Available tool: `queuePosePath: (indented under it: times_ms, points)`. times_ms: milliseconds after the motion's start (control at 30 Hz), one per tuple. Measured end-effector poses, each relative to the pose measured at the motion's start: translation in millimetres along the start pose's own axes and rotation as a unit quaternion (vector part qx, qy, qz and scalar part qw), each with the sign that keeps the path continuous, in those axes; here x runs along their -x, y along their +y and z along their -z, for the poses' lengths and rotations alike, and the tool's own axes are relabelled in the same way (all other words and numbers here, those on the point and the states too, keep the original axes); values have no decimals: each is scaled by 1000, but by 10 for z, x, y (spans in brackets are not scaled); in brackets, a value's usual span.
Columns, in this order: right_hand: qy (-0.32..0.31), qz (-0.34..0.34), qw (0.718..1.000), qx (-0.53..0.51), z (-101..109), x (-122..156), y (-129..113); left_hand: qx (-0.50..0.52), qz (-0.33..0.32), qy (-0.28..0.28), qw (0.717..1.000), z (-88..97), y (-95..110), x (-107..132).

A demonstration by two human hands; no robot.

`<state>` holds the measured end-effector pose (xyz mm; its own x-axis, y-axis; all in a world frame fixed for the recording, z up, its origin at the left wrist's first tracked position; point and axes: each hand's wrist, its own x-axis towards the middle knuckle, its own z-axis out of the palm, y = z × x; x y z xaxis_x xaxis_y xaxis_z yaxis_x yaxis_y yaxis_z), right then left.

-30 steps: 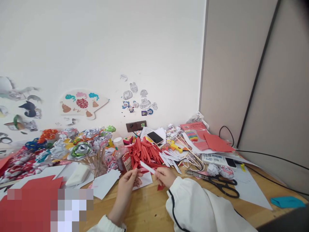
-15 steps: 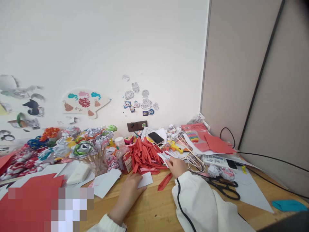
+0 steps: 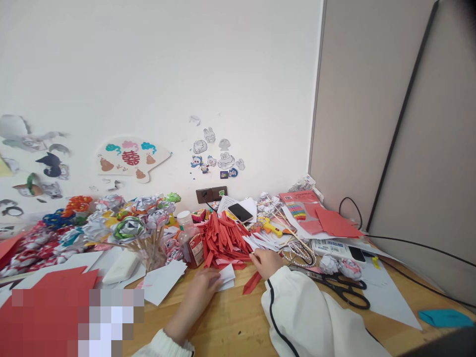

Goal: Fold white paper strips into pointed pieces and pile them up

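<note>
My left hand [image 3: 204, 288] rests on the wooden table with its thumb and fingers closed on small white paper [image 3: 227, 273]; one piece is lifted at an angle above another. To its right, my right hand [image 3: 267, 263] is just in front of a pile of folded white paper strips [image 3: 262, 241]. Its fingers are curled together, and nothing shows between them. A folded red paper strip [image 3: 252, 283] lies by the right wrist. Behind both hands is a heap of folded red paper strips [image 3: 225, 238].
Paper flowers [image 3: 130, 229] on sticks and a bottle [image 3: 189, 238] stand to the left. Black-handled scissors [image 3: 347, 290], bead strings [image 3: 297, 253] and a yellow glue gun [image 3: 271, 227] lie to the right. A phone [image 3: 240, 212] is at the back. Red sheets [image 3: 48, 307] lie at front left.
My right hand has let go of the white folded strip at the pile and moved slightly left and toward me. My left hand has raised a piece of the white paper.
</note>
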<state>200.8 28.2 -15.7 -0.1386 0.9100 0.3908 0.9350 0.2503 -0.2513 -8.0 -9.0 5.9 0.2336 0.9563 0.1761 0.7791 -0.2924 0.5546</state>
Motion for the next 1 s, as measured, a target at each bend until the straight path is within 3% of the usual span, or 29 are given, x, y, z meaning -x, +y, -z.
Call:
queuePosePath:
  times_ms: [100,200,267,333,500,600,700,833,1000]
  points:
    - [7,15,1000,-13,-47,4,0,8,-23,49,998,51,75,25]
    - [6,41,998,-51,-47,30,-56,30,-5,149,988,86,137,61]
    - [9,80,992,-97,-8,58,-116,81,10,183,980,84,156,70]
    - [19,144,979,-140,43,84,-174,139,28,164,976,60,148,54]
    - [64,306,937,-158,77,91,-215,238,58,56,968,-45,59,-33]
    - [97,336,926,-142,22,87,-196,217,55,36,974,-94,25,-49]
    - [109,317,935,-112,-25,95,-201,185,27,19,982,-125,25,-38]
    - [58,312,942,-112,22,55,-183,163,-1,14,987,-123,13,-43]
    - [-71,313,937,-139,168,-51,23,196,61,99,974,-73,-62,-66]
